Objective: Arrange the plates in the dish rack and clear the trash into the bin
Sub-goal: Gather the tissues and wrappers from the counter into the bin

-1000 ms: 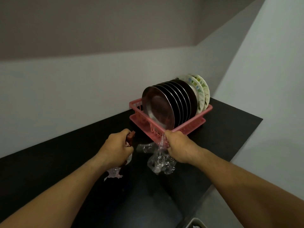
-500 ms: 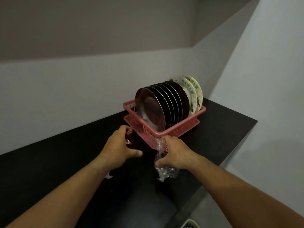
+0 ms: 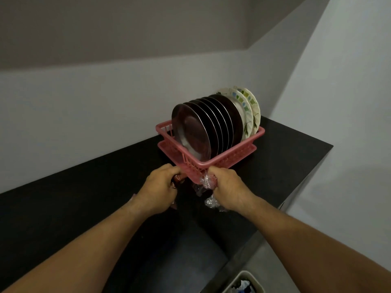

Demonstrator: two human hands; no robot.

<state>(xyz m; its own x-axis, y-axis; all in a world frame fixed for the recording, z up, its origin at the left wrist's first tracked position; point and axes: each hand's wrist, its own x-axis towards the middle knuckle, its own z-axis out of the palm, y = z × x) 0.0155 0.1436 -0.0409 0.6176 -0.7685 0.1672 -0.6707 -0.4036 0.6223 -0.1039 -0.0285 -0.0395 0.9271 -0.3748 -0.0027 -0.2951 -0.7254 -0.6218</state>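
Pink plastic dish rack [image 3: 230,158] stands at the far right of the black counter [image 3: 74,204], in the corner between pale walls. It holds one row of upright plates: dark steel plates [image 3: 191,132] toward the near end and patterned plates [image 3: 250,112] at the far end. No plate shows outside the rack, so the arranging step appears complete.

Change over the last second: both hands have moved from the open counter, where they were gathering litter, up to the near corner of the rack. The clear plastic film [image 3: 208,182], which hung loose and spread below the right hand, is now bunched more tightly in its grip.

Left hand [image 3: 158,191]: closed, curled round a brown wrapper [image 3: 177,179], with the knuckles at the near left wall of the rack.

Right hand [image 3: 229,190]: closed round the film, whose tail hangs below the palm. The knuckles lie against the rack's near corner. Whether either hand also grips the rack itself cannot be told.

Bin [image 3: 252,277] sits at the lower right edge of view, below counter level and well apart from both hands. Some refuse is already inside it.

Judgement: the trash is collected but not yet binned. The remaining step is to carry both handfuls near and right to the bin.
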